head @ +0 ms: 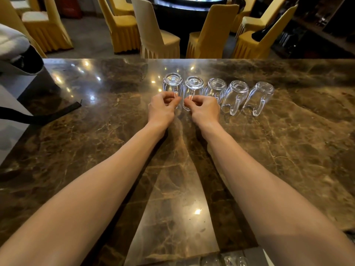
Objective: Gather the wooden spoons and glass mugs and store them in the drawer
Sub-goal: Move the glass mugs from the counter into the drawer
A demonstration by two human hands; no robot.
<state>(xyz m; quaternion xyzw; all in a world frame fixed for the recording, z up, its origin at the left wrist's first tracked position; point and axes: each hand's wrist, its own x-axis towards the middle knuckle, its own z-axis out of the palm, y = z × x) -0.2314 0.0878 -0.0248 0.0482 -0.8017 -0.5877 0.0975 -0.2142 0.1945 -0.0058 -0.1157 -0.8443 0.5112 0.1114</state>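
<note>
Several clear glass mugs stand upside down in a row on the brown marble counter [107,143], handles toward me. My left hand [163,108] pinches the handle of the leftmost mug [172,82]. My right hand [205,110] pinches the handle of the second mug [194,84]. Three more mugs [216,88], [237,95], [262,96] stand untouched to the right. At the bottom edge more glassware [224,260] shows below the counter's near edge. No wooden spoons are in view.
A black strap [50,116] lies on the counter's left part, beside a grey and black bag [17,54]. Beyond the far edge stand yellow-covered chairs [123,29] around a dark round table [184,10]. Dark shelving [317,25] is at the far right.
</note>
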